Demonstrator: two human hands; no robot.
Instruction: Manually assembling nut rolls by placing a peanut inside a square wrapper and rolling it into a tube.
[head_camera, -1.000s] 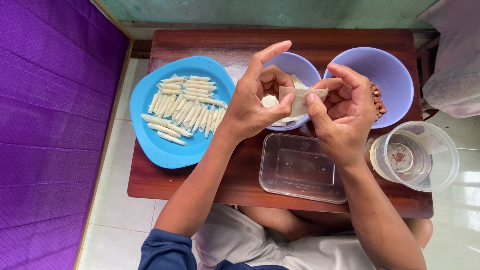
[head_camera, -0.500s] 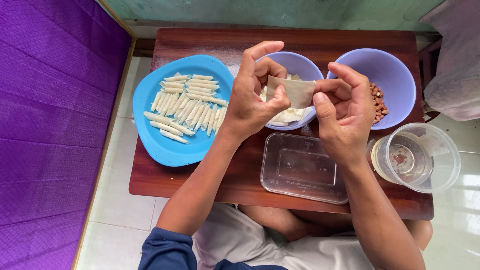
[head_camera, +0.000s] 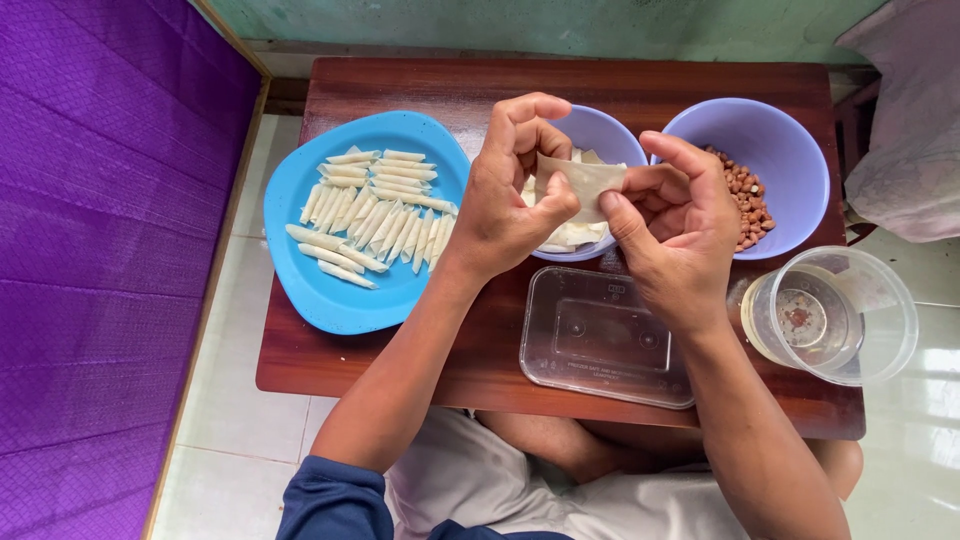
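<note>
Item: thin pastry wrapper (head_camera: 583, 183), held above the wrapper bowl (head_camera: 610, 140) | hands: left hand (head_camera: 505, 205) and right hand (head_camera: 680, 235) both pinch its edges | handling: likely light, limp, tear-prone; grip by edges | nearby: blue plate (head_camera: 330, 290) of rolls, peanuts (head_camera: 745, 195).

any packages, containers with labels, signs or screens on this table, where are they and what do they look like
No signs, screens or printed labels.
Clear rectangular plastic container: near table edge, below the hands, faint embossed marks only.
Clear round plastic cup: right near corner, yellowish liquid inside.
</note>
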